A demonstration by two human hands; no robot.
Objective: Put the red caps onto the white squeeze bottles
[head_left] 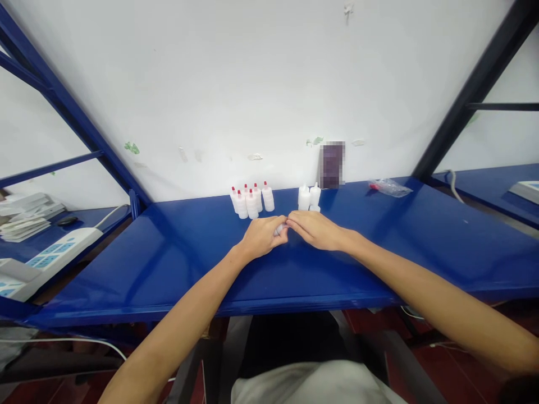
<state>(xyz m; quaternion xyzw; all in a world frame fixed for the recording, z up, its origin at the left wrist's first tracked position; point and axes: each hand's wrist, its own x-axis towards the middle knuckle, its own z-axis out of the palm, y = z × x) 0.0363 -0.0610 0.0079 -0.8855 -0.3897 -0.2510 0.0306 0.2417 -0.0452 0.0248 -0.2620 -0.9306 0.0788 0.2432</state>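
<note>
Both hands meet at the middle of a blue table (168, 264). My left hand (263, 237) is closed round a small white bottle (279, 229), of which only a bit shows between the fingers. My right hand (315, 229) has its fingers pressed together at the bottle's end. Behind the hands stand several small white bottles with red caps (251, 201). To their right stand white bottles without red caps (309, 196).
A clear plastic bag with red pieces (389, 187) lies at the back right. A blurred dark object (332, 164) leans on the white wall. White power strips (46, 261) and stacked papers (25, 213) sit on the left; blue and black frame posts rise at both sides.
</note>
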